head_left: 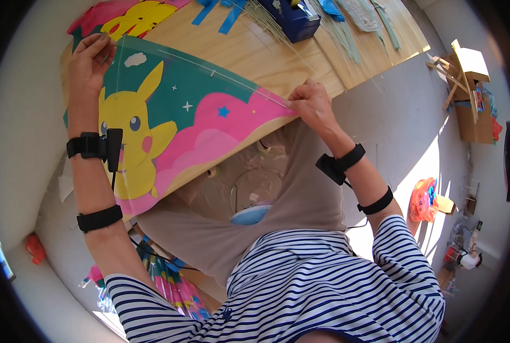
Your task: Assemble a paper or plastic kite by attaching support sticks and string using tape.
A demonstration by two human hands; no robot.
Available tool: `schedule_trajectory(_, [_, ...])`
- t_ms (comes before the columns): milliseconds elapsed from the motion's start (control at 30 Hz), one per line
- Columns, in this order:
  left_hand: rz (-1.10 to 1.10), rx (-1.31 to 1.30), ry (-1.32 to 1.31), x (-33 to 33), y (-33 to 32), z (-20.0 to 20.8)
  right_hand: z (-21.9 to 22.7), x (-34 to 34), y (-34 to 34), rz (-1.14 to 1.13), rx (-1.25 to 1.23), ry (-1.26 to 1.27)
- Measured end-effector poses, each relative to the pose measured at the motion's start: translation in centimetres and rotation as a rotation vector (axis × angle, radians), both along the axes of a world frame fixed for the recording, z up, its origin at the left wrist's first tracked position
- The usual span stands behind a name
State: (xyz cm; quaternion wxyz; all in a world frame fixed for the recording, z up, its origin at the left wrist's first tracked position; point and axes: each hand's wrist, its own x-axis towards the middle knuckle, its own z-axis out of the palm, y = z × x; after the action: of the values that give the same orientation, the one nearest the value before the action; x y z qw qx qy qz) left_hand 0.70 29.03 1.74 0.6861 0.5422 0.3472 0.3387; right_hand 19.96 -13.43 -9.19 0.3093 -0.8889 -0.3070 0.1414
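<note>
Striped cloth of a short-sleeved shirt lies nearest, with taupe trousers just beyond. Both bare forearms, banded with black straps, reach forward past the lap. On the right, the right hand bends inward at the wrist, thumb and forefinger pinching the pointed right corner of a printed sheet. Farther off on the left, the left hand is raised with fingers curled at the sheet's far left edge; whether they close on it I cannot tell. Spread on the wooden table, the sheet shows a yellow long-eared cartoon figure, pink clouds and a deep green sky with stars, a thin whitish strip running along its far edge. Beyond lie blue strips, pale thin sticks and a dark blue tape dispenser.
</note>
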Motion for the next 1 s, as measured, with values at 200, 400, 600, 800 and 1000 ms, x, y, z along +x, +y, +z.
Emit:
schedule_trajectory(200, [0.000,-0.015,0.019,0.9,1.0,-2.6,-0.6,0.3,0.2,-0.006,-0.065,-0.020])
schedule_trajectory(400, [-0.009,-0.032,0.020,1.2,2.1,-3.9,-0.4,-0.1,0.4,0.002,-0.067,-0.066])
schedule_trajectory(600, [-0.021,-0.034,0.048,1.7,2.3,-4.5,-1.0,0.2,0.3,-0.004,-0.060,-0.075])
schedule_trajectory(800, [-0.019,-0.032,0.060,1.9,2.4,-4.7,-1.1,0.0,0.3,0.002,-0.041,-0.109])
schedule_trajectory(1000, [0.002,-0.034,0.071,2.1,2.2,-4.9,-1.1,-0.2,0.4,0.007,-0.037,-0.138])
